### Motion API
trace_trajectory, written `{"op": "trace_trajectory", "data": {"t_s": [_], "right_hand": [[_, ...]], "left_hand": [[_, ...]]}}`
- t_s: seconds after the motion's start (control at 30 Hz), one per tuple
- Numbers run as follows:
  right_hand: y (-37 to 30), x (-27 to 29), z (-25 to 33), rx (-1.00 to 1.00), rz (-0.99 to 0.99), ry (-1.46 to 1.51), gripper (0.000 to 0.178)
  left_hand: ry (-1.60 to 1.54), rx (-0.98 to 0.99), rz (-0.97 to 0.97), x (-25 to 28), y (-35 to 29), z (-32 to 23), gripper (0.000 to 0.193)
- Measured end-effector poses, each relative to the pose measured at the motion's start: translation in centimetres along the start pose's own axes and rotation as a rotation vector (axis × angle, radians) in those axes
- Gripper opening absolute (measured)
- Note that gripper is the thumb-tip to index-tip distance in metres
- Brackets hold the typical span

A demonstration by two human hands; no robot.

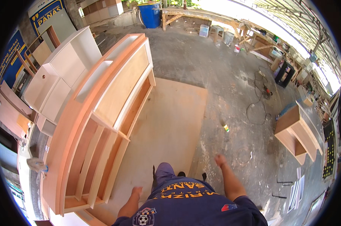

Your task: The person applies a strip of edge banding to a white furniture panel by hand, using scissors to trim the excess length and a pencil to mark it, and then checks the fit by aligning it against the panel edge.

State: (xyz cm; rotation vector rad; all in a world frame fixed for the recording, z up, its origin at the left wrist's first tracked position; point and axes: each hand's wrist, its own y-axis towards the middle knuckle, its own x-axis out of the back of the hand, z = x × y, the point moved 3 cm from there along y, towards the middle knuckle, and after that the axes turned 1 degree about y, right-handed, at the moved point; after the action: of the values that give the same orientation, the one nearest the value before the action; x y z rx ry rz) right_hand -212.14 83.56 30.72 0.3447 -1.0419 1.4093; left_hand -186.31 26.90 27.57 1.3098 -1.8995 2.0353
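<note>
My left hand point(137, 190) hangs low beside my body, over the thin wood sheet point(174, 109) on the floor. Out to the other side, my right hand point(221, 160) hangs over bare concrete, apart from everything. Both hands are small here and their fingers do not show clearly; nothing visible sticks out of either. The nearest large thing to the left hand is a long wooden cabinet point(123, 88), with an orange-brown frame, pale panels and open compartments. A small yellow-and-green tube or packet point(226, 128) lies on the floor ahead of my right hand.
White cabinet carcasses point(70, 56) stand behind the wooden cabinet. A small wooden shelf unit point(296, 132) sits at the right. Toward the far right lie a power tool point(268, 92) and its cable. A blue barrel point(150, 16) and a long workbench point(200, 14) stand at the back.
</note>
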Motion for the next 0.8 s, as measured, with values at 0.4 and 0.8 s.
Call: {"op": "trace_trajectory", "data": {"t_s": [0.4, 0.8], "right_hand": [[24.4, 2.6, 32.7, 0.179, 0.482, 0.464, 0.021], [29.9, -0.1, 7.5, -0.247, 0.888, -0.687, 0.041]], "left_hand": [[-0.252, 0.099, -0.006, 18.8, 18.9, -12.9, 0.035], [-1.084, -0.438, -0.352, 65.8, 40.4, -46.0, 0.024]]}}
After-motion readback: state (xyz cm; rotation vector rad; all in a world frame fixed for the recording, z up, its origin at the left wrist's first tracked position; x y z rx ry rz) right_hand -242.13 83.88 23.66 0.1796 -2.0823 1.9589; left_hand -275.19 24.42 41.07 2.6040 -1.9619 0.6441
